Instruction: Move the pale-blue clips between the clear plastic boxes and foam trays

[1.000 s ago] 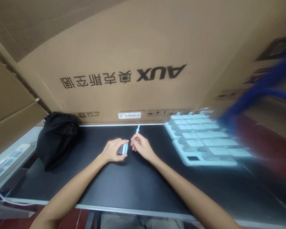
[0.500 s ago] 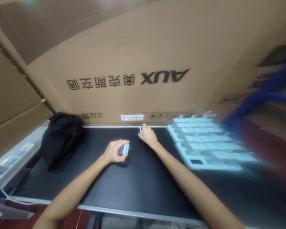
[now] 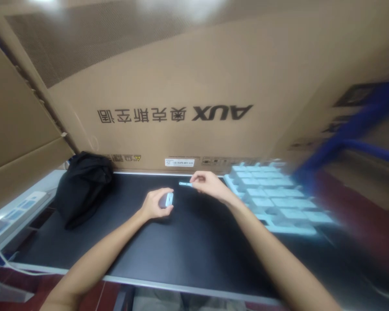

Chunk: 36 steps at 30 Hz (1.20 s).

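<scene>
My left hand [image 3: 154,204] is closed around a small box-shaped piece [image 3: 169,199], dark on its side with a light-blue end that faces right. Most of this piece is hidden by the fingers and palm. To its right, my right hand [image 3: 209,185] pinches a thin light-blue strip [image 3: 185,184] that points left toward the boxy piece. A gap remains between the two parts. Both hands are over the black mat [image 3: 168,255], near its far half. Small details on the strip are too fine to make out.
Light-blue trays of block-like pieces [image 3: 275,198] stand at the right, blurred. A black cloth bag [image 3: 84,188] lies at the left, beside a white case [image 3: 16,218]. A large cardboard box [image 3: 168,77] walls off the back. Blue metal framing [image 3: 353,125] rises at right.
My right hand has turned and come slightly lower, swinging the strip from nearly upright to level, pointing left. My left hand has barely moved. The view has shifted a little.
</scene>
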Each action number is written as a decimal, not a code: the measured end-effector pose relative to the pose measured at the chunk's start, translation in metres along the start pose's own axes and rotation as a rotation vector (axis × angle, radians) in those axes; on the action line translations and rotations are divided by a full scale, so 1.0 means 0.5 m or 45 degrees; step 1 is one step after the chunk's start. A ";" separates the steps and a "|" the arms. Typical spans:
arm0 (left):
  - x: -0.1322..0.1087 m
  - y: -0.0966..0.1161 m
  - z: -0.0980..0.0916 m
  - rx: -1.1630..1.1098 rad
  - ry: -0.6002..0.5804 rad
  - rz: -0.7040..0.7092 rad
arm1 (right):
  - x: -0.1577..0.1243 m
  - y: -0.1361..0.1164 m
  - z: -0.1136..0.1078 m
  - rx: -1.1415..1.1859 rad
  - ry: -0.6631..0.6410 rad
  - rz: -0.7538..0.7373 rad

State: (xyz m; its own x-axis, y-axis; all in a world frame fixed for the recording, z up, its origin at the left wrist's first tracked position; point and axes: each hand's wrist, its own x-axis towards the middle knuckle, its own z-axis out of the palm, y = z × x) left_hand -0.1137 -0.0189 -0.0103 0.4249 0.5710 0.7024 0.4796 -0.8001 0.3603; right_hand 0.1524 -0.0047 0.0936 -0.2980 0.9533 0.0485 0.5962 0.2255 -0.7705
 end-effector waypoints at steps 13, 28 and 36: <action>-0.001 0.016 0.009 -0.016 -0.028 -0.148 | -0.045 -0.060 0.051 0.345 -0.137 -0.154; 0.086 0.150 0.134 -0.721 -0.113 -0.185 | -0.123 -0.016 -0.072 0.061 -0.068 -0.162; 0.162 0.242 0.294 -1.185 -0.079 -0.285 | -0.210 0.041 -0.212 -0.475 -0.003 -0.133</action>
State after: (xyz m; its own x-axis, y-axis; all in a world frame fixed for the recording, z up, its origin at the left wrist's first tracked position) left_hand 0.0915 -0.0423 0.0002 0.4501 0.7159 0.5337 -0.2362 -0.4810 0.8443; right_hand 0.2749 -0.0787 0.1404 -0.3732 0.9209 0.1126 0.7926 0.3796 -0.4772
